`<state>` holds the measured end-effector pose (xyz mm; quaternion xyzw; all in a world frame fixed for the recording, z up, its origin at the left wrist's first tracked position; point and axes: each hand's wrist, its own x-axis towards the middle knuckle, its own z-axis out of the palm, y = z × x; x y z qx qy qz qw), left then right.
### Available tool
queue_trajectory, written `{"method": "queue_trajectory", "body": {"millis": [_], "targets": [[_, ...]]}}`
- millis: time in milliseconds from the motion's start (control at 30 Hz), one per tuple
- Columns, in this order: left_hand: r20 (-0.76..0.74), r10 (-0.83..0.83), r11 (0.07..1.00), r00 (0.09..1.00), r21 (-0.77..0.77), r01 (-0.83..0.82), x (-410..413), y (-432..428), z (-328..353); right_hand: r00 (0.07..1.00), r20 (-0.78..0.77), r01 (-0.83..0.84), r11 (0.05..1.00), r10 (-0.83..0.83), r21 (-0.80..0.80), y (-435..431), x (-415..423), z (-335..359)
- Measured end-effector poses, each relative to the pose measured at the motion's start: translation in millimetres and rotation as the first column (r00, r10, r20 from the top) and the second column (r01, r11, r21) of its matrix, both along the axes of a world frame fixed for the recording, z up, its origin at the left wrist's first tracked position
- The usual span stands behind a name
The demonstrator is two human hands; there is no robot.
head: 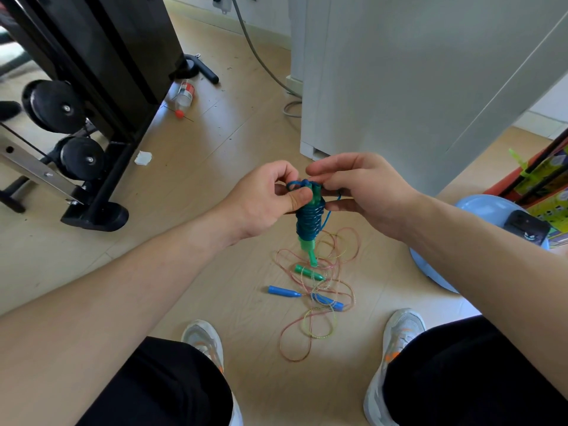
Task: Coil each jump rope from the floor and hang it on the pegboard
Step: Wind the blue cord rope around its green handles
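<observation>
A person is finishing the coil on a blue jump rope (309, 221), which is wound tight around its green handles and held above the floor (215, 167). The left hand (267, 198) is pinching the bundle's top while the right hand (362, 189) is pinching the loose end. A pink-and-yellow rope (310, 327) is lying tangled below. The next move likely calls for locking the end, then finding the unseen pegboard.

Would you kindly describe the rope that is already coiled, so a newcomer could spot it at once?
On the wooden floor ahead of the two shoes lies a loose pink-and-yellow tangle. Directly above it, the left hand and right hand hold the coiled rope. It alone is dark blue cord wound tightly round green handles, not sprawled loose.
</observation>
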<state>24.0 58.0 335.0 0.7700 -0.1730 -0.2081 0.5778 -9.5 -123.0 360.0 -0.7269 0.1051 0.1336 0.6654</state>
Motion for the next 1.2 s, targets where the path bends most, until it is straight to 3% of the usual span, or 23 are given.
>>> {"method": "queue_trajectory", "body": {"millis": [133,233,367,467,533,633,767,867,967,1000,1100,1200], "targets": [[-0.075,0.043,0.999,0.996,-0.02,-0.045,-1,-4,4,0.998,0.057,0.043,0.997,-0.04,-0.06,2,-1,-1],[-0.173,0.119,0.989,0.978,-0.064,-0.132,4,-1,9,0.993,0.018,0.115,0.993,-0.116,0.03,-1,2,-1],[-0.227,0.117,0.984,0.967,-0.109,-0.144,6,1,11,0.998,-0.057,0.045,0.992,-0.038,0.117,-8,4,0],[-0.28,0.103,0.977,0.954,-0.151,-0.149,4,0,11,1.0,0.011,0.004,0.999,-0.004,-0.036,-10,3,0],[-0.299,0.094,0.973,0.95,-0.175,-0.151,5,1,12,0.993,0.041,-0.103,0.983,0.111,-0.152,-7,1,-1],[-0.314,0.098,0.966,0.944,-0.198,-0.166,6,0,12,0.964,0.011,-0.258,0.946,0.265,-0.196,3,-6,-6],[-0.321,0.107,0.97,0.941,-0.174,-0.17,1,-5,10,0.966,0.11,-0.169,0.893,0.234,-0.417,16,-9,-19],[-0.251,0.16,0.984,0.955,-0.04,-0.175,0,-6,11,0.939,0.161,-0.164,0.809,0.302,-0.564,16,-8,-25],[0.173,0.1,0.897,0.98,0.41,-0.164,6,1,6,0.887,0.092,-0.267,0.665,0.453,-0.697,15,-9,-31],[0.184,0.051,0.85,0.982,0.509,-0.14,8,4,5,0.867,0.047,-0.302,0.598,0.495,-0.742,16,-10,-33],[-0.059,-0.013,0.781,0.998,0.622,0.047,8,9,6,0.814,-0.066,-0.382,0.447,0.577,-0.809,19,-10,-41],[-0.088,-0.035,0.753,0.996,0.653,0.084,10,12,3,0.801,-0.068,-0.401,0.449,0.595,-0.798,22,-12,-49]]}}
